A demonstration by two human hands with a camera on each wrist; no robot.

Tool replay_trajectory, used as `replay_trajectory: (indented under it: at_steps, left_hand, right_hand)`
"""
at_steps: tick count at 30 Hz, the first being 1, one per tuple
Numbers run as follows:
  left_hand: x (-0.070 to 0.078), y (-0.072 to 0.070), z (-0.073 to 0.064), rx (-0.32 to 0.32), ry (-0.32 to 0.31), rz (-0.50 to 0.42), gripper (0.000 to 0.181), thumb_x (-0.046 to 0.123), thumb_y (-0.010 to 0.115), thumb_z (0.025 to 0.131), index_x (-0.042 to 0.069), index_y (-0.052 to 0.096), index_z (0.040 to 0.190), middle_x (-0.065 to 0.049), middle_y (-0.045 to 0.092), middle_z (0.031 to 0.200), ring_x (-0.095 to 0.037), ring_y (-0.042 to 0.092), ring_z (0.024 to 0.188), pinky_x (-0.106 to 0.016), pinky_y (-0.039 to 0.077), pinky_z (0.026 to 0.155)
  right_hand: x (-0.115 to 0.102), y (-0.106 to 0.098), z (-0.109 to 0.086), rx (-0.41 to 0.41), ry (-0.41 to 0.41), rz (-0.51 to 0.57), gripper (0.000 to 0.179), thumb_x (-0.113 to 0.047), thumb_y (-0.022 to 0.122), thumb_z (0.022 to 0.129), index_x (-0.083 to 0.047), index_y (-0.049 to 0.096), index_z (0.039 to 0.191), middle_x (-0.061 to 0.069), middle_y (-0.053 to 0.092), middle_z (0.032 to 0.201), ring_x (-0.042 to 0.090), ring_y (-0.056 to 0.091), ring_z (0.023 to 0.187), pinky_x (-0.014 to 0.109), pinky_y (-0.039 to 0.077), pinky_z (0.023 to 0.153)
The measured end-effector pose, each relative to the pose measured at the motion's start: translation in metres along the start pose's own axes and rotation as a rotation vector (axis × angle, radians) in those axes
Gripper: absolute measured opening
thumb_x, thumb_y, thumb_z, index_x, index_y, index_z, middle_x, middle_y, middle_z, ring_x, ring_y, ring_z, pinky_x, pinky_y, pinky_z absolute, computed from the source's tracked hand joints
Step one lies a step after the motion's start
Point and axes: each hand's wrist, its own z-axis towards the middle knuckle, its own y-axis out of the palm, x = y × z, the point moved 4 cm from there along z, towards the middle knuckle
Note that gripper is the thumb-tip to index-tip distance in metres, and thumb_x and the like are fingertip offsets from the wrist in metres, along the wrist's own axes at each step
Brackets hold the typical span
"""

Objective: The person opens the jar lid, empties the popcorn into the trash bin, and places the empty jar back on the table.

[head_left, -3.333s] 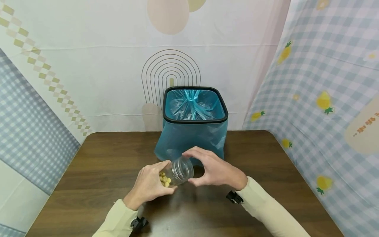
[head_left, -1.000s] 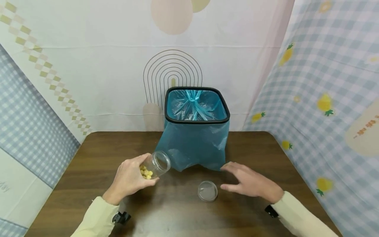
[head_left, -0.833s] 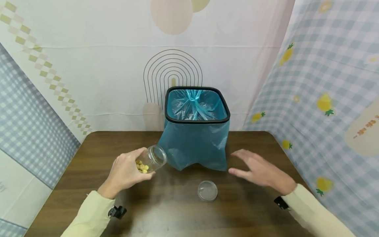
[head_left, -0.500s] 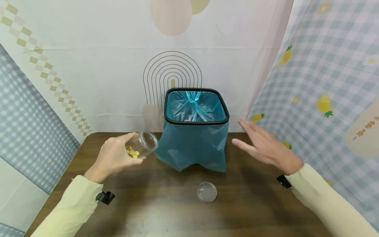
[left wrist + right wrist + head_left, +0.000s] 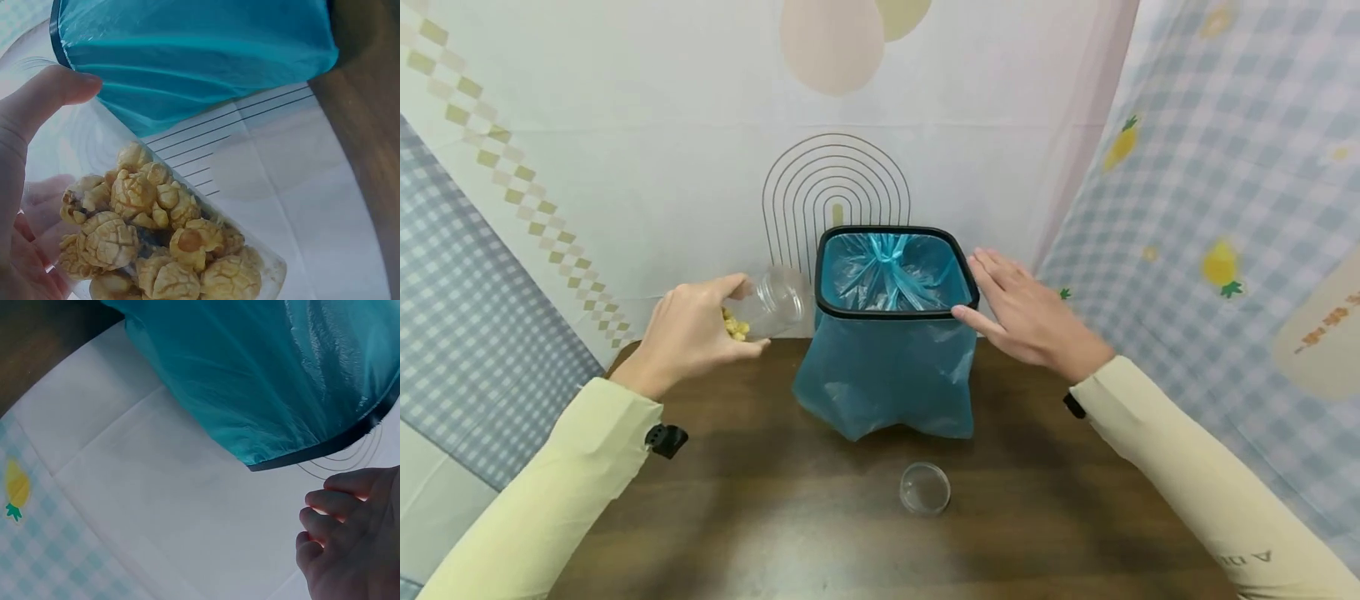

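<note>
In the head view, my left hand (image 5: 688, 333) grips a clear jar (image 5: 775, 298) tilted on its side, its open mouth towards the bin. Pieces of popcorn (image 5: 169, 231) fill its lower part in the left wrist view. The bin (image 5: 891, 375) wears a blue plastic liner, folded over and held by a black rim (image 5: 895, 315); its inside bottom is hidden. My right hand (image 5: 1033, 321) has its fingers extended at the rim's right side. I cannot tell whether it touches the rim. A round clear lid (image 5: 925, 488) lies on the table.
The dark wooden table (image 5: 820, 542) ends at a printed white cloth (image 5: 700, 183) hanging behind the bin. A blue checked cloth (image 5: 1210, 350) hangs on the right side, close behind my right arm.
The right hand has left the jar's mouth area and come up beside the bin. The lid now lies on the table. My left hand has carried the jar leftward, then up to rim height.
</note>
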Motion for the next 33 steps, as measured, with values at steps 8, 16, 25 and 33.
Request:
replay_trajectory:
  at_steps: [8, 16, 25, 33]
  left_hand:
    - [0.01, -0.003, 0.03, -0.087, 0.002, 0.063, 0.071, 0.039, 0.096, 0.068, 0.005, 0.068, 0.124, -0.014, 0.078, 0.113, -0.037, 0.073, 0.085, -0.055, 0.06, 0.071]
    - [0.023, -0.006, 0.054, -0.159, 0.035, 0.126, 0.078, 0.037, 0.095, 0.071, 0.001, 0.065, 0.134, -0.017, 0.077, 0.117, -0.036, 0.071, 0.085, -0.054, 0.061, 0.071]
    - [0.025, -0.006, 0.073, -0.167, 0.079, 0.179, 0.083, 0.035, 0.097, 0.069, 0.0, 0.063, 0.136, -0.02, 0.077, 0.117, -0.037, 0.072, 0.086, -0.053, 0.061, 0.069]
    - [0.03, -0.009, 0.088, -0.17, 0.095, 0.204, 0.083, 0.028, 0.096, 0.072, -0.002, 0.061, 0.14, -0.022, 0.072, 0.133, -0.04, 0.074, 0.101, -0.054, 0.063, 0.077]
  right_hand:
    - [-0.006, 0.01, 0.016, 0.0, -0.022, -0.009, 0.089, -0.064, 0.038, 0.108, -0.003, 0.014, 0.169, 0.018, 0.013, 0.178, 0.039, 0.011, 0.166, 0.057, 0.012, 0.134]
    - [-0.003, 0.014, 0.019, -0.021, 0.014, 0.005, 0.088, -0.061, 0.04, 0.109, -0.002, 0.015, 0.168, 0.019, 0.013, 0.178, 0.039, 0.011, 0.166, 0.057, 0.012, 0.134]
    - [0.002, 0.022, 0.019, -0.024, 0.038, 0.029, 0.091, -0.066, 0.035, 0.108, -0.003, 0.013, 0.169, 0.017, 0.012, 0.178, 0.038, 0.012, 0.166, 0.057, 0.013, 0.134]
    - [0.002, 0.022, 0.018, -0.025, 0.033, 0.054, 0.091, -0.068, 0.035, 0.107, -0.005, 0.014, 0.169, 0.016, 0.012, 0.178, 0.037, 0.011, 0.166, 0.056, 0.011, 0.134]
